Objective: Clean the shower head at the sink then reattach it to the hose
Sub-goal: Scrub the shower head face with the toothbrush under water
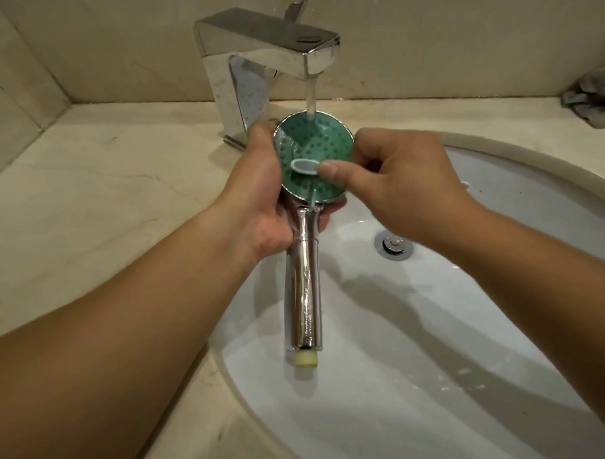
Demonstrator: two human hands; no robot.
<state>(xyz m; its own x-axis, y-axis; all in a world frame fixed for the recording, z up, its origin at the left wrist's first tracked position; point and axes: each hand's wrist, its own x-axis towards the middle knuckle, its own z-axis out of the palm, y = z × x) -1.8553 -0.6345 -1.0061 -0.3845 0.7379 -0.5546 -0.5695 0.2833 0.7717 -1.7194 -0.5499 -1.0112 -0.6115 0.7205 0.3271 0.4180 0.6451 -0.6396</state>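
Note:
The shower head [313,139] has a round green face with rows of nozzles and a chrome handle [305,291] that points toward me, ending in a cream threaded tip. My left hand [259,196] grips its neck from the left and holds it face up under the running water. My right hand [399,184] pinches a small brush [304,166] with a grey-white head, a toothbrush by its look, and presses it on the middle of the green face. No hose is in view.
A square chrome tap [254,56] pours a stream onto the face's upper edge. Below lies the white oval basin [469,343] with its chrome drain plug [394,244]. Beige marble counter surrounds it; a crumpled grey cloth [591,102] lies at the far right.

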